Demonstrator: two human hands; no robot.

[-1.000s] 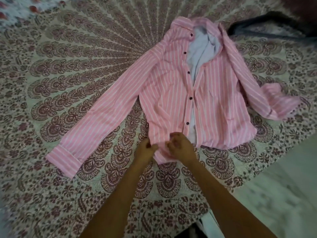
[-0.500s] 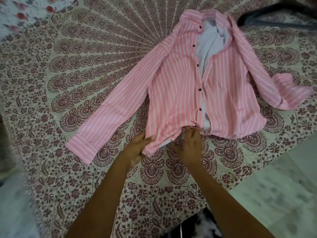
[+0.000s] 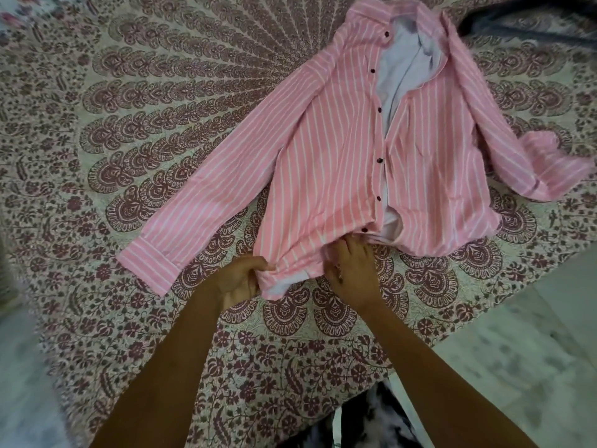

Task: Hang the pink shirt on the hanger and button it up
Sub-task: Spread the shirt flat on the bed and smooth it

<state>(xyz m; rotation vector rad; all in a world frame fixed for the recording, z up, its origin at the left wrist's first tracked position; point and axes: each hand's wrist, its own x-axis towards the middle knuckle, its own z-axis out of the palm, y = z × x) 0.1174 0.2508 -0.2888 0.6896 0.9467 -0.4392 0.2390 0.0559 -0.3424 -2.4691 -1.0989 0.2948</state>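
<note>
The pink shirt [image 3: 336,163] with white stripes and dark buttons lies face up on the bed, front open, pale lining showing at the collar. Its left sleeve stretches down-left to a cuff; the right sleeve is crumpled at the right. My left hand [image 3: 240,279] grips the hem's left corner, fingers closed on the fabric. My right hand [image 3: 352,270] presses on the hem just below the lowest button, fingers bent into the cloth. No hanger is visible.
A patterned maroon-and-cream bedspread [image 3: 161,124] covers the bed. A dark strap or cloth [image 3: 529,24] lies at the top right. Pale marble floor [image 3: 533,350] shows at the right, beyond the bed's edge. Dark patterned clothing [image 3: 371,421] is at the bottom.
The view has shifted, so the shirt sits higher and further right. My left hand has taken hold of the hem's left corner, and my right hand has moved up toward the lowest button.
</note>
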